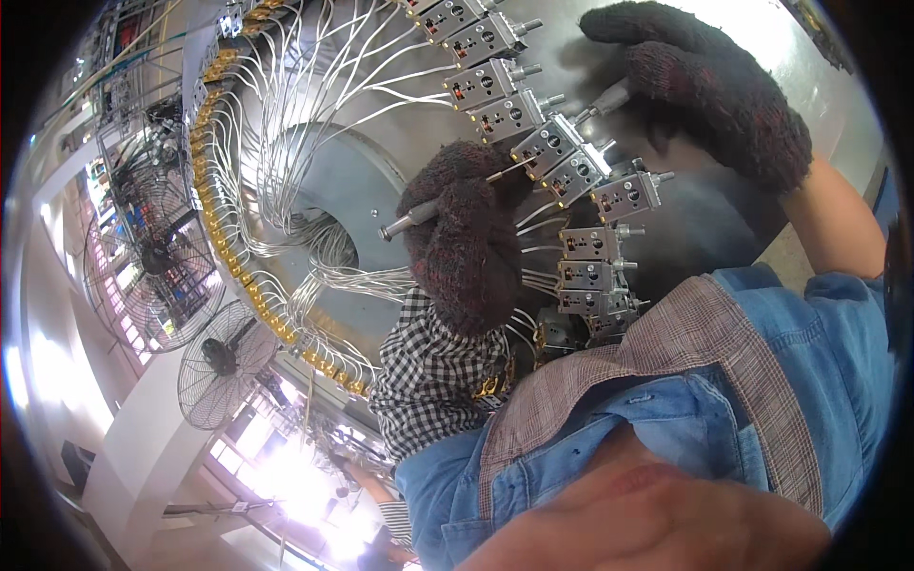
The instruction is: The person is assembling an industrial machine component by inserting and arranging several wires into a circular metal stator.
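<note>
My left hand [462, 238], in a dark knitted glove below a checked sleeve, is closed around a screwdriver [409, 221] with a grey handle. Its thin shaft passes out of the fist, the tip at a small metal box-shaped unit [546, 146] in a curved row. On the row's outer side, my right hand [709, 90], gloved alike, pinches a short grey cylindrical tool [606, 101]. That tool's end meets the threaded stud of the same unit. One finger of the right hand stretches away from the tool. The glove hides part of the grip.
White wires [271, 143] run from a hole in the round metal table [357, 157] to the units and to brass-coloured fittings [217, 224] along the far rim. Other metal units [586, 243] sit close together beside my hands. Fans [224, 357] stand beyond the table.
</note>
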### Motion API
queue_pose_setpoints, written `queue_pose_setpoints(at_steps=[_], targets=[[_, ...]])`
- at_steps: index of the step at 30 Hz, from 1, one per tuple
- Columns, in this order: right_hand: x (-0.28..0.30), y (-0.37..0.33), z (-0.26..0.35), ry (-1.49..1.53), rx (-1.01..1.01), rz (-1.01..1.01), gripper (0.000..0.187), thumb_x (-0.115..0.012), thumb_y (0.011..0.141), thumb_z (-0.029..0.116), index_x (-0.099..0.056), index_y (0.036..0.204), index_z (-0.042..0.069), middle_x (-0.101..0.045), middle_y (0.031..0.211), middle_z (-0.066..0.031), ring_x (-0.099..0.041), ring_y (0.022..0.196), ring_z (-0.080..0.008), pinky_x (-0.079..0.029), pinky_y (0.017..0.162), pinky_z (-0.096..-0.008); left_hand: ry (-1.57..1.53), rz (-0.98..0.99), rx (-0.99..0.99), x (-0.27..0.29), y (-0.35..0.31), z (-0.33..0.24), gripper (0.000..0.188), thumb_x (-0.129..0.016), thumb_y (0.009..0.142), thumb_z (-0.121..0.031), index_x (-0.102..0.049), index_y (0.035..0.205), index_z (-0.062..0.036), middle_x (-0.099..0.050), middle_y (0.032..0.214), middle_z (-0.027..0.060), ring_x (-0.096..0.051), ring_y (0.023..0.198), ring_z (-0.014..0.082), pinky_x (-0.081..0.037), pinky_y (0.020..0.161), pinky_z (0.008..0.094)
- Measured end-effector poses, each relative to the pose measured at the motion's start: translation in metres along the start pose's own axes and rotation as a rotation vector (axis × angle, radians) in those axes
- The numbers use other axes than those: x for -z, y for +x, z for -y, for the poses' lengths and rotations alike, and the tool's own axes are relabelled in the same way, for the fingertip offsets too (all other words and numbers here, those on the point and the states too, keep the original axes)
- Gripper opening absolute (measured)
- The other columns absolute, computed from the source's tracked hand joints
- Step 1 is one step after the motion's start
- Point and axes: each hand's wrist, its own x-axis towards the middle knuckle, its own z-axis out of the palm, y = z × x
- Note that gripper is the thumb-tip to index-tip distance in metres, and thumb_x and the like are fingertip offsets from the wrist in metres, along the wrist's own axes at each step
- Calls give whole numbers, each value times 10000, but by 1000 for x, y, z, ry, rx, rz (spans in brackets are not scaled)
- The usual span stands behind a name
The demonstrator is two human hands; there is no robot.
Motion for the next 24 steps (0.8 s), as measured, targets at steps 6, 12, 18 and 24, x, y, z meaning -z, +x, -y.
queue_pose_setpoints(at_steps=[6, 12, 18, 24], targets=[[0, 10, 13, -27, -63, -89, 392, -521, 877, 85, -410, 1220, -66, -535, 1171, -225, -590, 1017, -262, -505, 843, -323, 182, -60, -5, 5, -2, -4, 314, -553, 887, -245, -505, 1082, -4, -594, 971, 147, -617, 871, 268, -542, 738, 395], [-19, 19, 34, 220, -267, -361, 285, -506, 886, 75, -496, 1143, -50, -585, 1084, -195, -618, 943, -231, -523, 780, -319, 215, -37, -19, 1, -3, -5, 363, -582, 866, -205, -478, 1192, -85, -594, 1032, 142, -610, 882, 301, -529, 747, 440], [14, 6, 35, 391, -592, -204, 276, -496, 902, 129, -530, 1117, -41, -628, 883, -143, -628, 699, -180, -526, 490, -280, 119, -62, 74, -20, -2, -9, 230, -582, 853, -127, -561, 981, 62, -583, 913, 123, -592, 843, 223, -501, 784, 336], [-8, 25, 37, 1230, -826, -435, 303, -495, 898, 144, -525, 1135, -42, -616, 808, -147, -618, 578, -182, -500, 406, -259, 113, -12, 14, -17, -2, -8, 248, -591, 852, -145, -560, 998, 53, -587, 942, 128, -592, 835, 212, -504, 762, 329]])
